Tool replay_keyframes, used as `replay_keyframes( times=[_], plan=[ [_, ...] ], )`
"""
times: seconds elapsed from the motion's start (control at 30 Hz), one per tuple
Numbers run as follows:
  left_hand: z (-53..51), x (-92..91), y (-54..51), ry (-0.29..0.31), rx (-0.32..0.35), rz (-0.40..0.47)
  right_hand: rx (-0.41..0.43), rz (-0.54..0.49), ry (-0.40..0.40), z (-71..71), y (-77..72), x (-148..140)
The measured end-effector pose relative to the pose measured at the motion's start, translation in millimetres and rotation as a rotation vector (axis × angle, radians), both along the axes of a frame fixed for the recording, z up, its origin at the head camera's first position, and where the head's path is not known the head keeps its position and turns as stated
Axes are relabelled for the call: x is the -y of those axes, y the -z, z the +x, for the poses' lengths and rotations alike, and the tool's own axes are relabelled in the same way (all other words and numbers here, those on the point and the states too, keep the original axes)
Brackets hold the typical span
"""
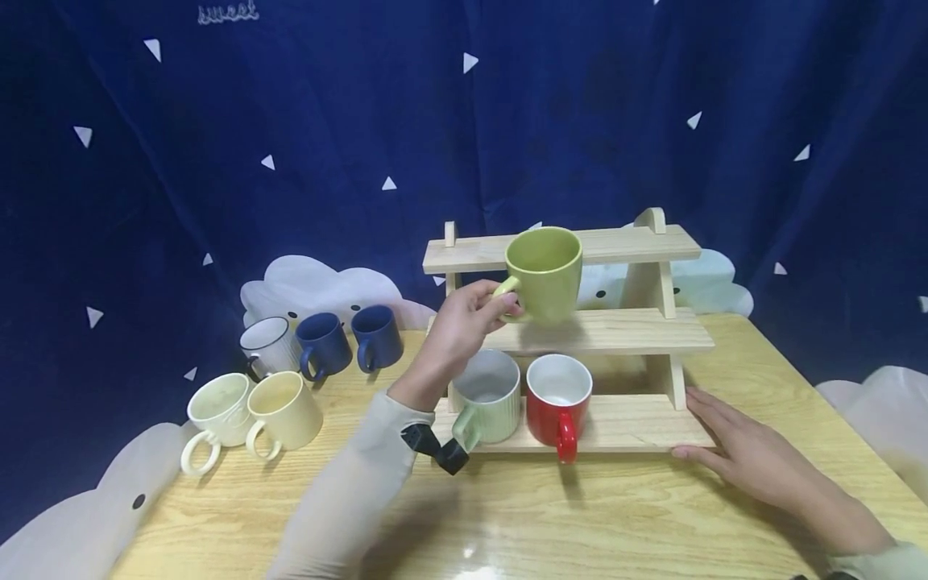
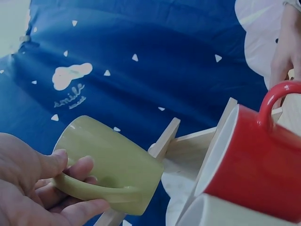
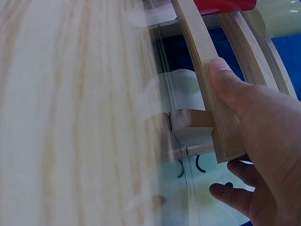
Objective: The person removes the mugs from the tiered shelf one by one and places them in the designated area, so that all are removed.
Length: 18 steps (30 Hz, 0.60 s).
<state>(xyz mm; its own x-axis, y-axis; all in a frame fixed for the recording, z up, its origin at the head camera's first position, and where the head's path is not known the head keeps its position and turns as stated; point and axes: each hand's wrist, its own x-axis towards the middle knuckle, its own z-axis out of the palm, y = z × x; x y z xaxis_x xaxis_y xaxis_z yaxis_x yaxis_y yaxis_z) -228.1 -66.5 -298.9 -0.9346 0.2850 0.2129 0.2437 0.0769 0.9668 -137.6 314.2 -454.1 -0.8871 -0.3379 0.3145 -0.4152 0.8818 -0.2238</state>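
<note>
My left hand (image 1: pixel 458 326) pinches the handle of an olive-green mug (image 1: pixel 549 282), holding it upright in front of the wooden three-tier rack (image 1: pixel 623 329), between the top and middle boards. The left wrist view shows thumb and fingers around that handle. On the bottom board stand a pale green ribbed mug (image 1: pixel 500 415), partly behind my left wrist, and a red mug (image 1: pixel 553 415) with its handle facing front. My right hand (image 1: pixel 757 459) touches the bottom board's right end, fingers extended along its side. In the right wrist view, the thumb rests on the board's front edge (image 3: pixel 214 89).
Left of the rack, several mugs stand on the wooden table (image 1: pixel 580 515): a white one with a dark rim (image 1: pixel 271 346), two navy ones (image 1: pixel 326 346), a cream one (image 1: pixel 225 411) and a pale yellow one (image 1: pixel 290 415). A blue curtain (image 1: pixel 362 121) hangs behind.
</note>
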Motion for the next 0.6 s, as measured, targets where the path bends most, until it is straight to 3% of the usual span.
replay_keyframes(
  times=[0.17, 0.6],
  plan=[
    [0.0, 9.3, -0.6, -0.043, -0.033, -0.016, -0.013, -0.004, 0.0, -0.7, 0.5, -1],
    [4.4, 30.7, -0.4, -0.075, -0.017, 0.033, 0.003, -0.014, 0.007, -0.7, 1.0, -1]
  ],
)
